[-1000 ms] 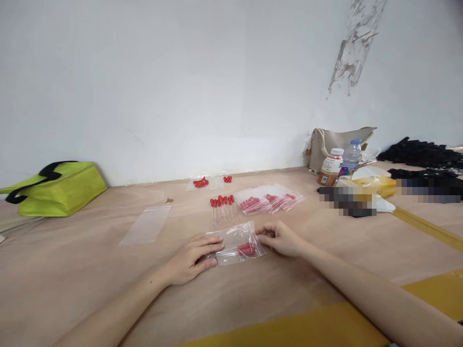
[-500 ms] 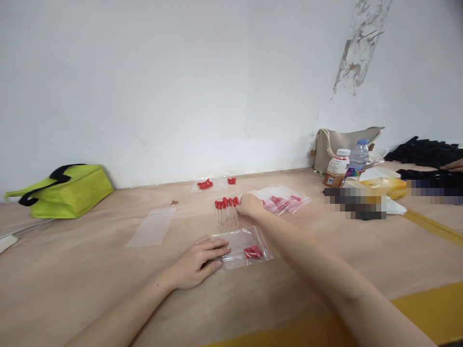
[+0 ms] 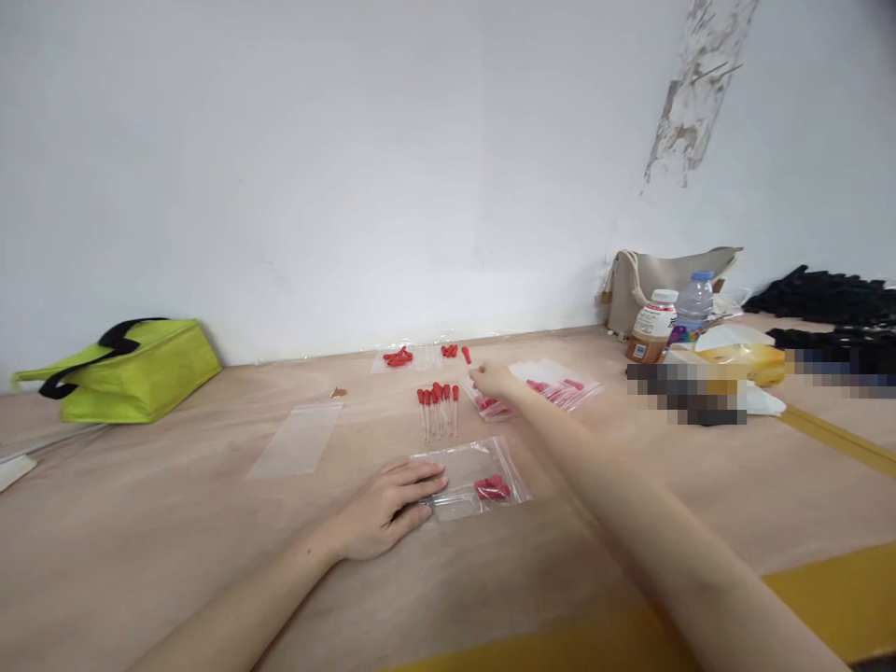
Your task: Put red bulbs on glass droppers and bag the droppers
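Note:
My left hand [image 3: 399, 504] lies flat, fingers stretched out, on the left edge of a clear zip bag [image 3: 462, 462]. Inside that bag are several red rubber bulbs [image 3: 492, 487]. Beyond it, a row of glass droppers with red bulbs [image 3: 438, 397] lies on the table, thin stems toward me. My right hand [image 3: 492, 381] is closed to the right of the row. A red-bulbed dropper [image 3: 467, 355] sticks out past its fingertips; the hand hides most of the stem. Beside this hand is a fanned pile of filled zip bags [image 3: 560, 387].
An unfilled zip bag [image 3: 300, 439] lies to the left. Toward the wall are red bulbs on a bag [image 3: 399, 357] and a small red group [image 3: 449, 351]. A lime bag [image 3: 140, 373] stands far left; bottles [image 3: 652, 327] and a tissue pack [image 3: 749, 359] stand right.
My right hand has moved slightly away from the dropper row, rightward and toward the wall. A red dropper bulb now shows past its fingertips. My left hand stays on the bag.

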The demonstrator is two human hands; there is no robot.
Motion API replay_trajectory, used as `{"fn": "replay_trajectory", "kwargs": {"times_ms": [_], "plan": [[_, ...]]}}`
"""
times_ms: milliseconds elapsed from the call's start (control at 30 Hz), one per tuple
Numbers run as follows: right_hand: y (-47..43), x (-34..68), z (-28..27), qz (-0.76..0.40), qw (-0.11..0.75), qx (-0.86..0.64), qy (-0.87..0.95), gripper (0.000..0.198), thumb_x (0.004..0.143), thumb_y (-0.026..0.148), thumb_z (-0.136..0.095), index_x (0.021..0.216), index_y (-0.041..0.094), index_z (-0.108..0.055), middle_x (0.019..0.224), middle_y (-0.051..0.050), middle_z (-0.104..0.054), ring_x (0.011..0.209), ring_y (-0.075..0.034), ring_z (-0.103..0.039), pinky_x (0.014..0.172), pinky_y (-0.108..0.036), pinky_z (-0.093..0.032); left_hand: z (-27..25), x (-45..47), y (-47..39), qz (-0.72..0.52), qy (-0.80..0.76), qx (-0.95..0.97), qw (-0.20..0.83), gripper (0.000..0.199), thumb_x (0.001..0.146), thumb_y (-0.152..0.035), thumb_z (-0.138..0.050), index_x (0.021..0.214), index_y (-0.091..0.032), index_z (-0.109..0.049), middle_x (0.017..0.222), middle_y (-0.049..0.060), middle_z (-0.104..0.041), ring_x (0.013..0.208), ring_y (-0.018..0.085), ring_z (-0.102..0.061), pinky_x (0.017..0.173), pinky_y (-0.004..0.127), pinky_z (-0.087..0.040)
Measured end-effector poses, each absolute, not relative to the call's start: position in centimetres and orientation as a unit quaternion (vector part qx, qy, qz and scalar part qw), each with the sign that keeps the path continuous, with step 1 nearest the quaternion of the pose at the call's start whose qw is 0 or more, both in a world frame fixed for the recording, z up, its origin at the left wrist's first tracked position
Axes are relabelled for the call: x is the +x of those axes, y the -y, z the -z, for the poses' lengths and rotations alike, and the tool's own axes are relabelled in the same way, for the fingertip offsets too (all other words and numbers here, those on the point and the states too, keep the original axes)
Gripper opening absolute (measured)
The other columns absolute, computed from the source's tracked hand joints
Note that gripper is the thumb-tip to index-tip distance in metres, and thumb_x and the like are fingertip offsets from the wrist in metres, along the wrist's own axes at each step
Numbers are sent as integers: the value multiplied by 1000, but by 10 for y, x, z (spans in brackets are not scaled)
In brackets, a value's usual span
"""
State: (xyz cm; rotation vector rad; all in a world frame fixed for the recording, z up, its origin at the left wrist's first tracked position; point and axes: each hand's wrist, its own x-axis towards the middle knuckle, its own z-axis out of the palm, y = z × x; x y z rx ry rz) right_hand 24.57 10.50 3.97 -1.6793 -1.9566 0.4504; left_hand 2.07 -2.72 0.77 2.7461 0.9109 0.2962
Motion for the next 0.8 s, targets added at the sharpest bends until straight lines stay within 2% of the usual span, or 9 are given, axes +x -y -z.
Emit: {"fn": "replay_trajectory", "kwargs": {"times_ms": [67, 133, 200, 267, 333, 533, 800], "plan": [[-88, 269, -40, -197, 315, -600, 708, 31, 86, 28, -31, 95, 9, -55, 72, -8, -64, 53, -9, -55, 49, -19, -42, -8, 21, 27, -102, -311, 938, 117, 39, 91, -30, -36, 129, -31, -37, 134, 0, -40, 123, 19, -35, 103, 40, -25], [-66, 294, -34, -223, 368, -583, 690, 36, 85, 30, -33, 114, 11, -40, 66, -2, -60, 47, -7, -50, 45, -18, -40, -8, 20, 26, -103, -314, 936, 121, 38, 92, -31, -33, 129, -32, -36, 134, -1, -39, 124, 19, -34, 104, 40, -24], [-43, 313, -22, -325, 485, -505, 635, 57, 77, 32, -48, 125, 13, -23, 56, 6, -52, 43, -8, -47, 41, -18, -38, -7, 20, 26, -103, -319, 934, 124, 37, 93, -30, -29, 129, -33, -36, 135, -3, -39, 124, 18, -32, 104, 40, -23], [-24, 325, -8, -385, 536, -453, 600, 78, 70, 31, -56, 130, 16, -8, 54, 9, -49, 42, -9, -46, 40, -20, -39, -5, 20, 25, -103, -322, 933, 125, 37, 93, -31, -30, 129, -33, -36, 135, -3, -39, 124, 18, -32, 104, 40, -23], [-12, 328, 6, -410, 571, -438, 561, 86, 67, 30, -59, 130, 20, -2, 53, 11, -48, 42, -10, -48, 40, -21, -42, -4, 20, 24, -106, -322, 932, 124, 38, 91, -33, -34, 129, -33, -36, 135, -2, -39, 124, 19, -33, 103, 40, -24], [-8, 313, 27, -409, 611, -472, 487, 77, 64, 36, -62, 122, 23, -13, 56, 9, -48, 45, -14, -54, 45, -28, -50, -4, 20, 24, -115, -319, 932, 130, 39, 90, -33, -38, 128, -33, -37, 134, -2, -40, 122, 20, -35, 103, 42, -25], [-13, 305, 35, -468, 604, -452, 460, 58, 66, 41, -61, 108, 25, -23, 63, 5, -53, 56, -18, -60, 56, -35, -54, -5, 21, 25, -108, -329, 930, 126, 39, 90, -34, -38, 128, -34, -37, 134, -2, -39, 123, 20, -35, 103, 42, -25]]}}
